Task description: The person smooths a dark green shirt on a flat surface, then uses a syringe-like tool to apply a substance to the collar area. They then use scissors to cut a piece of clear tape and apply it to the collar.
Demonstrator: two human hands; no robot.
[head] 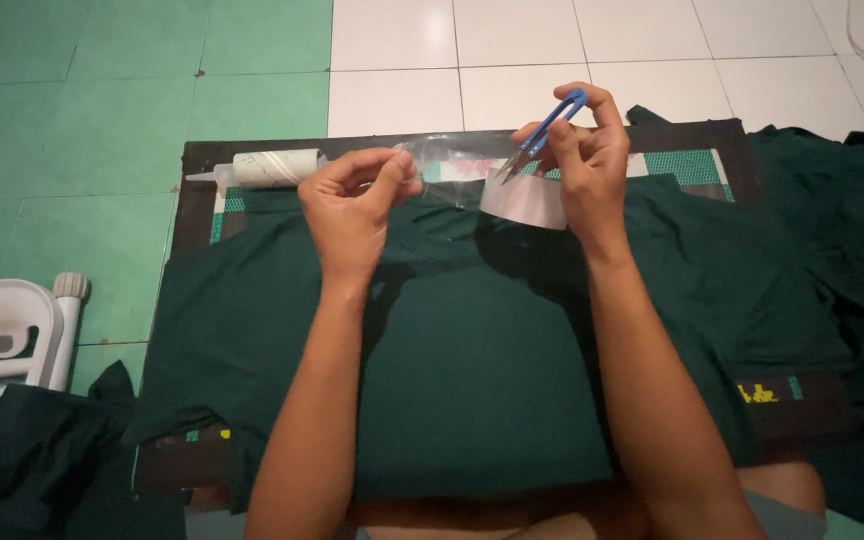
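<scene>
Above a low dark board laid on the floor, a strip of clear adhesive tape [442, 165] is drawn taut between two bare hands, just over a dark green garment [472, 370] spread flat across the board [202, 160]. The left hand [352, 205] has its grip pinched together on the tape's free end, thumb against forefinger. The right hand [587, 165] is closed on small blue thread snips [544, 132], blades angled down toward the tape, while a roll of clear tape [524, 200] sits against the same hand's lower fingers. The step in hand looks like cutting a measured length off the roll; a clean cut would seem to call for the strip staying tight and the blades meeting it squarely. No open container shows; a white cylindrical tube with a nozzle [270, 167] lies at the board's far left edge, contents unseen. More dark green cloth [842, 200] is heaped to the right, and a white plastic stool [7, 335] stands on green floor tiles [72, 100] to the left.
</scene>
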